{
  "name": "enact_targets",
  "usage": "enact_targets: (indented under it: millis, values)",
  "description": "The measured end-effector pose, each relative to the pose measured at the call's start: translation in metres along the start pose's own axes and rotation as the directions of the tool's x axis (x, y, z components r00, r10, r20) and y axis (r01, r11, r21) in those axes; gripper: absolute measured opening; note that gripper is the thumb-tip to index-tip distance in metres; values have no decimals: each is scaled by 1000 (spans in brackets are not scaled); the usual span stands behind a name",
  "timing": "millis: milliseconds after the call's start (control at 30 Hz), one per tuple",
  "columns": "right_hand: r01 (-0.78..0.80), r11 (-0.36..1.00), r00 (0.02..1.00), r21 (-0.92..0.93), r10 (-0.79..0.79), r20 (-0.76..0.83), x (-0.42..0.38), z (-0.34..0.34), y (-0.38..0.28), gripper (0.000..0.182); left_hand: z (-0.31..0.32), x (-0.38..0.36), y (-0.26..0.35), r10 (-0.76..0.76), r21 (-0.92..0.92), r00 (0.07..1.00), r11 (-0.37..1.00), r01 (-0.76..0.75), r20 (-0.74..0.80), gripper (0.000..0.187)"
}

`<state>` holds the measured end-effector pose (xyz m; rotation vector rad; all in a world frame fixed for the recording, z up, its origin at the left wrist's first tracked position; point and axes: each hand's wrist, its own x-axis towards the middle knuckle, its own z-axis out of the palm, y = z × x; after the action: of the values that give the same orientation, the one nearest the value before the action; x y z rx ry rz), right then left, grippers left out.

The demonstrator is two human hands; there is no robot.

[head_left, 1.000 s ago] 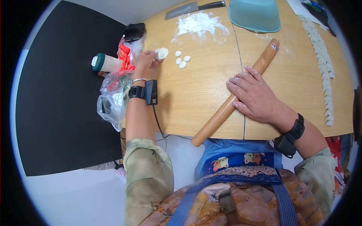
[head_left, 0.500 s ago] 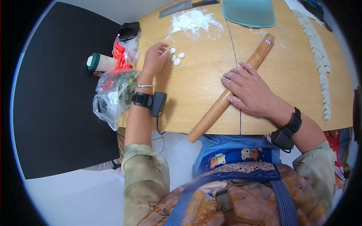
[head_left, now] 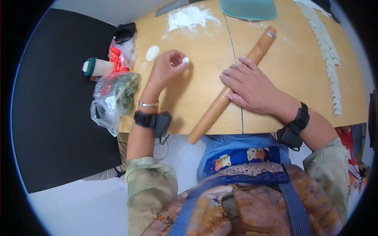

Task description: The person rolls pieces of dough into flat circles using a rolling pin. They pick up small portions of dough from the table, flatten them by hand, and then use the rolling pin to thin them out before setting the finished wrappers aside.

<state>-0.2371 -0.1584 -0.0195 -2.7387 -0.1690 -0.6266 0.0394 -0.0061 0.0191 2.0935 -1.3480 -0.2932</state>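
A small white piece of dough (head_left: 185, 61) shows at the fingertips of my left hand (head_left: 168, 70), which is closed in a pinch just above the table. Just left of that hand lies a flat, pale oval of dough (head_left: 152, 53). My right hand (head_left: 254, 86) is laid over the middle of a wooden rolling pin (head_left: 208, 116), its floury fingers across the wood and the thumb on the near side. The pin sits diagonally, its lower end past the table's front edge. Any other dough pieces near my left hand are hidden.
Flour (head_left: 191, 19) is scattered at the back, beside a cleaver (head_left: 173, 7) and a teal container (head_left: 250, 10). Rows of shaped dough pieces (head_left: 323, 43) line the right side. A plastic bag of greens (head_left: 118, 96) and a cup (head_left: 98, 67) stand at the left.
Several small dough rounds seen beside my left hand are no longer visible; one piece is now in its fingertips. The oval of dough has come into view. My right hand stays on the pin.
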Motion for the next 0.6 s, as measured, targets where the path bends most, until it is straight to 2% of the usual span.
enact_targets:
  millis: [67, 100, 167, 200, 267, 300, 333, 400, 533, 600]
  values:
    - [5, 1000, 1000, -15, -5, 4, 0, 2, 1, 46, 14, -29, 21, -109, -4, 975, 994, 111, 192, 20]
    - [26, 999, 1000, -39, -27, -10, -1, 2, 2, 46, 17, -38, 25, -117, -19, 972, 992, 123, 206, 20]
    - [21, 999, 1000, -46, -21, 4, 0, 3, 3, 46, 17, -49, 30, -70, 130, 966, 991, 39, 248, 23]
    - [26, 998, 1000, -56, -26, 1, 0, 4, 2, 46, 20, -47, 27, -77, 123, 964, 991, 47, 255, 23]
    - [28, 998, 1000, -56, -29, -4, -2, 7, 2, 46, 26, -30, 18, 172, -6, 985, 985, -172, -21, 27]
    - [33, 997, 999, -66, -34, -23, -1, 7, 3, 47, 28, -22, 16, 213, 59, 977, 975, -214, 29, 35]
    - [39, 997, 999, -70, -40, -16, -1, 7, 2, 47, 33, -15, 14, 211, 54, 977, 976, -212, 21, 35]
    - [26, 997, 1000, -70, -27, -15, -1, 6, 2, 46, 48, -6, 13, 417, 317, 909, 859, -402, 24, 40]
    - [13, 998, 1000, -64, -14, -7, -1, 5, 2, 46, 62, -7, 10, 424, 374, 901, 824, -425, 90, 44]
    - [22, 998, 1000, -65, -22, 6, -1, 5, 2, 46, 64, -9, 7, 381, 406, 922, 833, -376, 73, 46]
